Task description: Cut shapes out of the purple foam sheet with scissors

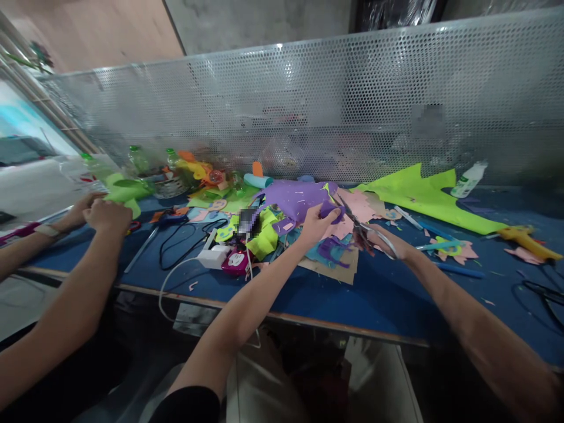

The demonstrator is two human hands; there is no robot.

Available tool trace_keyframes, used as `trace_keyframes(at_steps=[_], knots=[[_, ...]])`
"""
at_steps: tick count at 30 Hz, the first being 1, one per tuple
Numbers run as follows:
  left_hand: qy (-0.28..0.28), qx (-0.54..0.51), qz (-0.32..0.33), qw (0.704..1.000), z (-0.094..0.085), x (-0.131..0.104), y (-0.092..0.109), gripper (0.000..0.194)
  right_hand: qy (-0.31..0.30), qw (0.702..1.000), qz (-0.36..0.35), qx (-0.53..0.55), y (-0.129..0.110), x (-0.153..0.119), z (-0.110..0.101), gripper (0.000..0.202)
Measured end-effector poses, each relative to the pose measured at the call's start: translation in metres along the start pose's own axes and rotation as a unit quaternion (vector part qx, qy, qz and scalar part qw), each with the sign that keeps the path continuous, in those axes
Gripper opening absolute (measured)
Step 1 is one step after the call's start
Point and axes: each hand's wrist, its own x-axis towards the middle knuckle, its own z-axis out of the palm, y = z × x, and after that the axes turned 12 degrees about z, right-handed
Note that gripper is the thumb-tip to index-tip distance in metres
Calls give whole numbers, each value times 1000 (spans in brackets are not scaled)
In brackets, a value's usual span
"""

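Note:
A purple foam sheet (288, 200) is pinched by my left hand (321, 223) near its right end, which curls around the fingers. My right hand (372, 238) is closed round a pair of scissors (359, 222), whose blades point up and left against the sheet's edge. Just how far the blades are parted is hard to make out. Beneath the purple sheet lie pink foam (361, 205), blue and purple scraps (332, 251) and a piece of brown cardboard (348, 270).
At left, a co-worker's hands (106, 214) hold green foam (127, 191). A white adapter (214, 257) with its cable lies left of my left forearm. Lime foam (423, 200), a white bottle (469, 179) and a yellow glue gun (529, 242) are at right. Perforated metal (264, 88) borders the blue table (379, 305).

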Motion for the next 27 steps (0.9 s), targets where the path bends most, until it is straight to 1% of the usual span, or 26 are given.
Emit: trace_keyframes(at_steps=[3,7,10,14,18,20,24,27], knots=[[1,6,-3,1000,0,1,1,31,31,999,16,-15,0,0,1,55],[-11,-49,-31,998,2,2,6,29,84,993,64,-43,4,1,3,52],[4,-61,-44,997,1,3,7,29,103,990,81,-56,5,1,3,50],[32,-51,-53,997,0,4,4,33,112,989,70,-61,0,2,7,45],[20,-57,-56,997,2,2,2,35,112,992,39,-37,-3,3,11,48],[20,-62,-62,996,4,0,2,36,119,992,34,-39,-1,3,12,50],[43,-61,-71,995,7,-3,1,39,132,988,41,-75,2,1,10,50],[39,-59,-83,994,9,-5,-2,40,131,985,46,-99,1,1,12,53]])
